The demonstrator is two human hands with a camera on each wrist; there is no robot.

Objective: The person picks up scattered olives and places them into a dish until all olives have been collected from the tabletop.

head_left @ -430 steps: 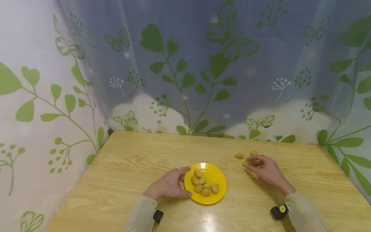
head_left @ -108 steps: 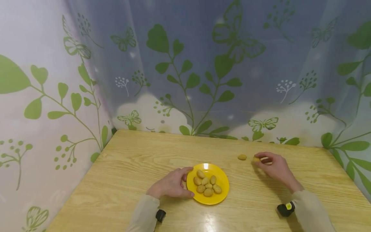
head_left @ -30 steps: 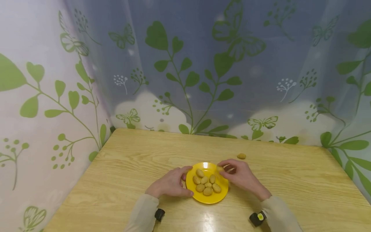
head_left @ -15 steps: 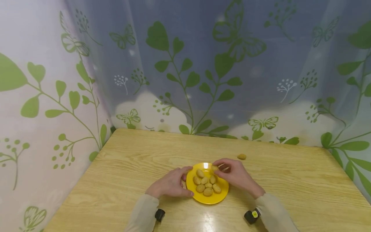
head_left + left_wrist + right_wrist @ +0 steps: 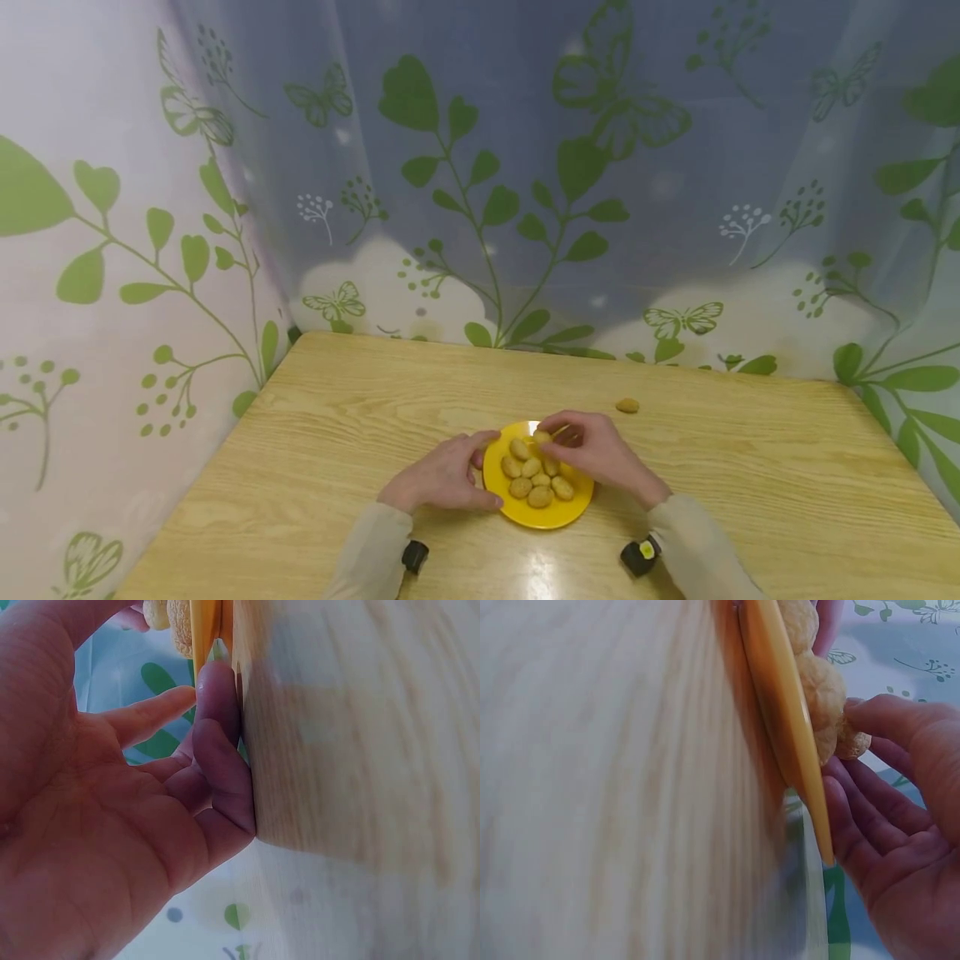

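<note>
A round yellow plate [image 5: 577,500] stands on the wooden table and carries several tan, wrinkled walnuts [image 5: 539,497]. My left hand [image 5: 442,475] holds the plate's left side, thumb at the near rim and fingertips at the far rim; some of its fingers are curled low against the table in the left wrist view. Over the plate's far right part, my right hand [image 5: 596,450] pinches one walnut [image 5: 542,437] between thumb and fingers. That walnut shows partly in the right wrist view, beside the others. My right fingers hide part of the plate's rim.
One loose walnut [image 5: 627,406] lies on the table [image 5: 337,400] beyond the plate to the right. A curtain [image 5: 465,275] printed with leaves and butterflies hangs behind the table's back edge and on both sides.
My right hand has picked up a walnut from the table's right and carried it left over the plate. More walnuts lie on the plate than at first. My left hand stays at the rim.
</note>
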